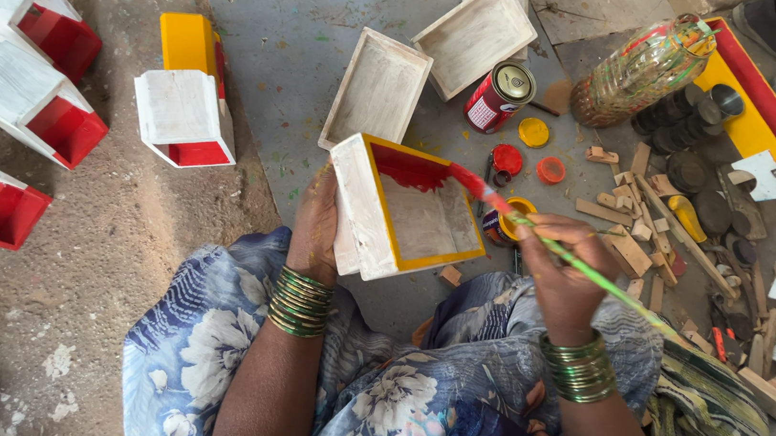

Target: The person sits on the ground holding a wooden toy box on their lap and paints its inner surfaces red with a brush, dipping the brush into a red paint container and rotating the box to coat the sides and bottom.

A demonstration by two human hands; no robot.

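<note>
Left hand [314,224] clamped on outer wall of white wooden box with yellow rim [403,205], held tilted above lap. Right hand [561,267] closed round thin green-handled paintbrush [544,240], red-loaded tip inside box. Risks noted: red smearing onto yellow rim through unsteady stroke; drips onto blue floral cloth [398,409]; small open red paint tin [513,217] beside brush, liable to tipping.

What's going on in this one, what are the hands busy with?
A person sits on the floor painting. The left hand steadies a small white wooden box with a yellow rim, while the right hand holds a green-handled brush whose red tip is inside it. One inner wall is red; the rest is bare. An open paint tin lies nearby, unpainted trays behind, finished red boxes to the left.
</note>
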